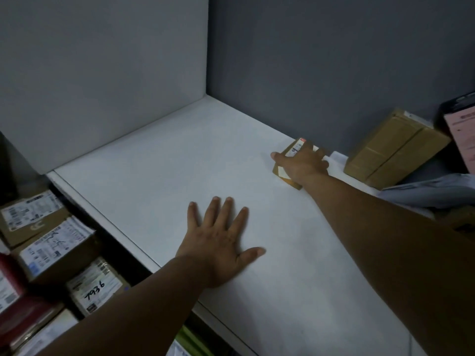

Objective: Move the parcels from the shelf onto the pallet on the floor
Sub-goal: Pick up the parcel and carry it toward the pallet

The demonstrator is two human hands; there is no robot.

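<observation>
A white shelf board [180, 163] fills the middle of the view. Near its back right lies a small brown taped parcel [295, 149] with a white label. My right hand [303, 163] reaches across and grips this parcel from above, thumb on its left side. My left hand [221, 240] lies flat on the shelf board with its fingers spread, holding nothing. A larger brown taped parcel [393, 150] leans against the grey back wall to the right of the small one.
Several labelled cardboard parcels [56, 247] lie stacked below the shelf at the lower left, one marked 7936 [96, 291]. A grey mailer bag [431, 191] and a dark parcel with a pink label [460, 129] sit at the right edge. Grey walls close the shelf's back and left.
</observation>
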